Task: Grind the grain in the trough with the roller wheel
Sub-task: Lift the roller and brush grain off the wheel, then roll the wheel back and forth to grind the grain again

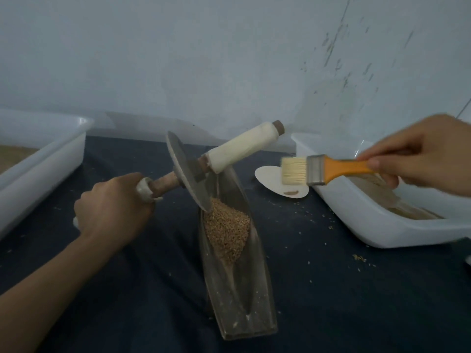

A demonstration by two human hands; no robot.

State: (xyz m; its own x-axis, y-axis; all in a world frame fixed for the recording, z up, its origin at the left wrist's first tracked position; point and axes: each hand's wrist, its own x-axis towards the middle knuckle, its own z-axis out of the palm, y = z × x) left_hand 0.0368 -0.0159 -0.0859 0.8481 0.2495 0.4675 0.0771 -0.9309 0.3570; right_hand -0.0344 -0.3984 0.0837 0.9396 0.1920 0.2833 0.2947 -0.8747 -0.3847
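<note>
A narrow boat-shaped metal trough (254, 296) lies on the dark cloth, with a heap of brown grain (226, 231) in its far half. The roller wheel (187, 171), a grey metal disc on a wooden axle, stands tilted with its rim at the far end of the grain. My left hand (114, 212) grips the axle's left handle. The right handle (242, 147), wrapped in white, sticks up free. My right hand (418, 156) holds a small brush with an orange handle (349, 168), its pale bristles (293, 171) hanging to the right of the wheel.
A white plastic tub (377, 225) with ground material stands at the right, another white tub (51, 159) at the left. A white oval card (270, 180) lies beneath the brush. Loose grains dot the dark cloth (331, 289). A pale wall rises behind.
</note>
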